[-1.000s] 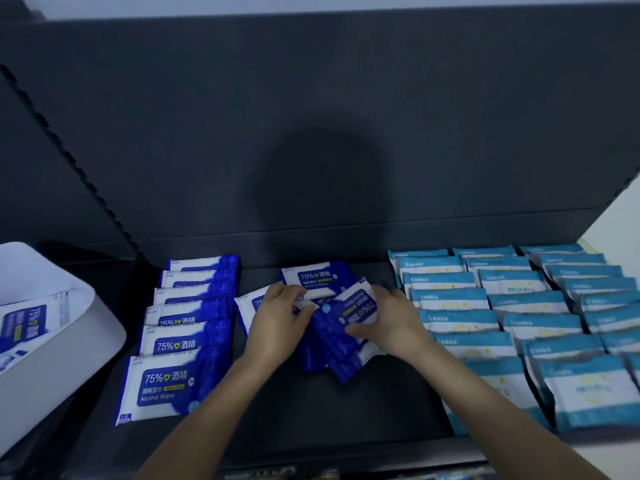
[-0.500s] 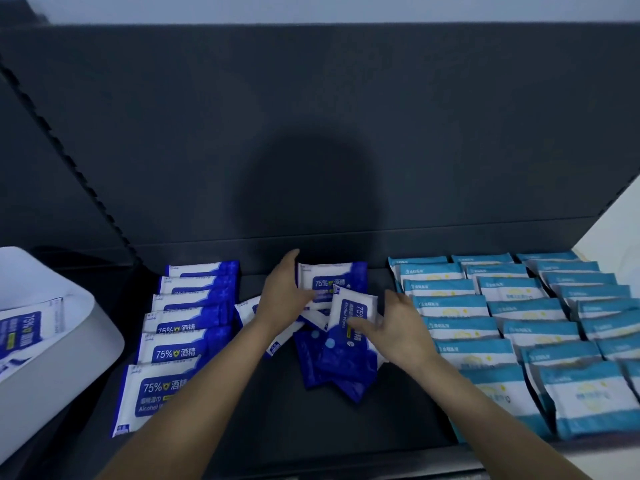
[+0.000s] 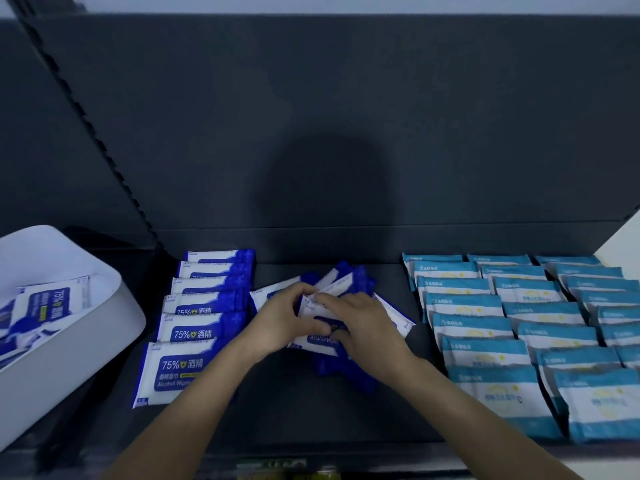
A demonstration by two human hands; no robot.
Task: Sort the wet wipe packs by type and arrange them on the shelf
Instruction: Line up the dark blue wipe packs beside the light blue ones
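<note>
Teal rows (image 3: 512, 327) done, one alcohol column (image 3: 204, 317) too; left hand (image 3: 280, 323) and right hand (image 3: 367, 327) grip the messy pile (image 3: 346, 282), more in the bin (image 3: 86, 358).

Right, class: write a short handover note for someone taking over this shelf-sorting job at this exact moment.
Left hand and right hand both grip the loose alcohol packs in the middle of the shelf.
Done: one alcohol row at the left, three light-blue columns at the right.
Left: line the loose packs up as a second row, then probably empty the white bin, which holds spare packs.
</note>
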